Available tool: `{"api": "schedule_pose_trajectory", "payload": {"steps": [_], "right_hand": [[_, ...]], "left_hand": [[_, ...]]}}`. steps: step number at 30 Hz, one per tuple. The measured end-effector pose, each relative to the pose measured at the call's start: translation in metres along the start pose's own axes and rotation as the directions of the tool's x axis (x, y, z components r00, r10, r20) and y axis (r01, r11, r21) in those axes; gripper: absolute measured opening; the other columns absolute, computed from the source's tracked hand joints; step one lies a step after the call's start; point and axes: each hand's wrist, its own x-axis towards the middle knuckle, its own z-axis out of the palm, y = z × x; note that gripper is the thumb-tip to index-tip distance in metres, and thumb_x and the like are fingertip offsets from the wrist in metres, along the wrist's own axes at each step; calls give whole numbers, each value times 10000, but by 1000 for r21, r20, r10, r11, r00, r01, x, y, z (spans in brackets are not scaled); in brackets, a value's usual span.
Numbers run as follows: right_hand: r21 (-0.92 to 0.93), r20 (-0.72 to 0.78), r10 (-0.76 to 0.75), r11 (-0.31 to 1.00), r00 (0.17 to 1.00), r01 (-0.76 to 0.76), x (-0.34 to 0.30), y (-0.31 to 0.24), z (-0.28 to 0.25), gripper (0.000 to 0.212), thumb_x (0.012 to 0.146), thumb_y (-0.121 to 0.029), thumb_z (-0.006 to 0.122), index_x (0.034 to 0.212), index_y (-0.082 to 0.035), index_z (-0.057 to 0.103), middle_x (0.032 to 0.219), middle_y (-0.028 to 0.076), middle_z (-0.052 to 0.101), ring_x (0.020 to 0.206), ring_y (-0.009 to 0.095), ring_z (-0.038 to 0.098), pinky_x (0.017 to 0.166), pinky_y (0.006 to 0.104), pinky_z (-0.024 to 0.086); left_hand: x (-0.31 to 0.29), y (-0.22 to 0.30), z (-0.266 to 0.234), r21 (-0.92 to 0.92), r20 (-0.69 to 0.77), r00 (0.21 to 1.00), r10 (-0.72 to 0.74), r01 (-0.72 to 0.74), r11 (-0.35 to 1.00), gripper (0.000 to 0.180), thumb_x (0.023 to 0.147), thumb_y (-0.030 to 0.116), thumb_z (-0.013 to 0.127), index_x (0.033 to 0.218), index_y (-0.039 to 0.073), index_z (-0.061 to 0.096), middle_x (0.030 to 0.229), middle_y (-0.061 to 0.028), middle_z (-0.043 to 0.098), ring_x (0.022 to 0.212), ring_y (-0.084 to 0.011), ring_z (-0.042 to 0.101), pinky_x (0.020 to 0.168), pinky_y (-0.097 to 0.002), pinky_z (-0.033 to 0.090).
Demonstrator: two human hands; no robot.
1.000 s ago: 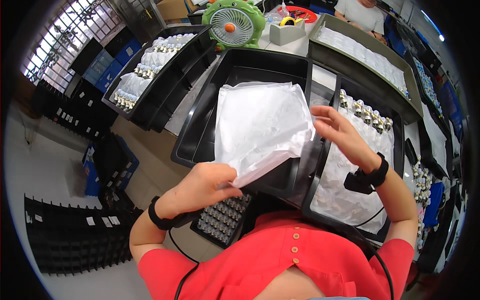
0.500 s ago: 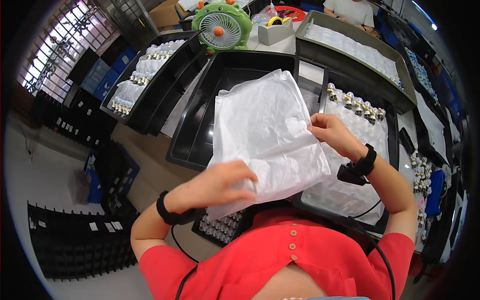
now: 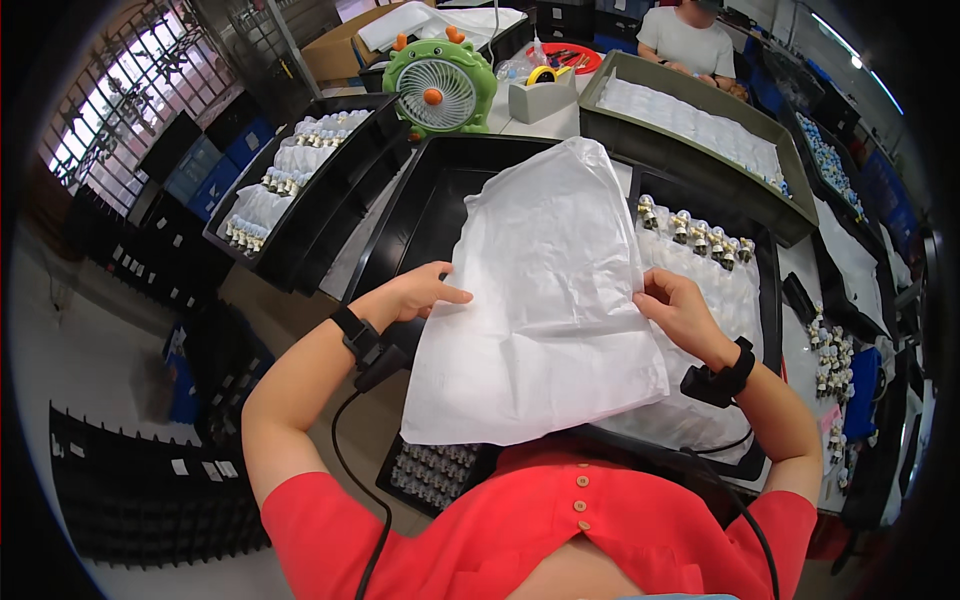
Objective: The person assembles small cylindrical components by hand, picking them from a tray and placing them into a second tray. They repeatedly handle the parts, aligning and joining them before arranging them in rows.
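A crinkled white sheet, thin like paper or film, hangs in front of me over a black tray. My right hand pinches its right edge between thumb and fingers. At the opposite edge is my left hand, its thumb lying over the sheet and some fingers partly hidden at the border. To the right, a second black tray holds a row of small bulbs with brass-coloured bases at its far end. White sheeting covers the rest of its contents.
A green fan stands behind the trays, beside a tape dispenser. An olive tray sits far right, near a person in white. Another black tray of bulbs is at left. Below the sheet, a small black tray holds several bulbs.
My left hand has moved from the sheet's lower front to its left edge. The sheet is spread flatter, with its near edge hanging lower left. My right hand keeps its pinch.
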Motion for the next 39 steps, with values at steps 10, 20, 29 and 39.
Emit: {"api": "schedule_pose_trajectory", "payload": {"steps": [10, 20, 29, 39], "right_hand": [[418, 131, -2, 907, 991, -53, 3, -10, 3, 936, 805, -151, 689, 1495, -169, 57, 1305, 246, 464, 1007, 243, 597, 836, 343, 480], [357, 173, -248, 918, 953, 174, 5, -28, -14, 1015, 738, -75, 656, 1501, -237, 7, 1336, 256, 411, 928, 229, 609, 803, 341, 502], [118, 50, -369, 925, 928, 361, -7, -18, -42, 507, 731, -102, 660, 1217, -56, 524, 993, 108, 659, 911, 197, 626, 782, 324, 501], [-115, -977, -155, 960, 144, 254, -9, 62, -242, 290, 813, -29, 629, 1080, -34, 516, 869, 74, 591, 686, 206, 590, 630, 332, 499]], "left_hand": [[8, 5, 39, -197, -87, 991, 105, -120, 973, 863, 756, 10, 704, 1437, -6, 174, 1296, -208, 455, 1103, -265, 554, 901, -368, 497], [-62, 83, 89, -172, -99, 715, 692, -698, 695, 743, 751, -53, 619, 1418, 55, 311, 1325, -128, 443, 1132, -187, 523, 943, -300, 448], [-68, 123, 163, -113, 264, 533, 804, -811, 574, 747, 801, 6, 623, 1439, 43, 237, 1348, -110, 439, 1213, -187, 456, 1028, -339, 349], [-57, 46, 129, 449, -254, 352, 901, -782, 432, 566, 771, -47, 603, 1312, 9, 445, 1251, -149, 529, 1134, -268, 541, 985, -380, 406]]}}
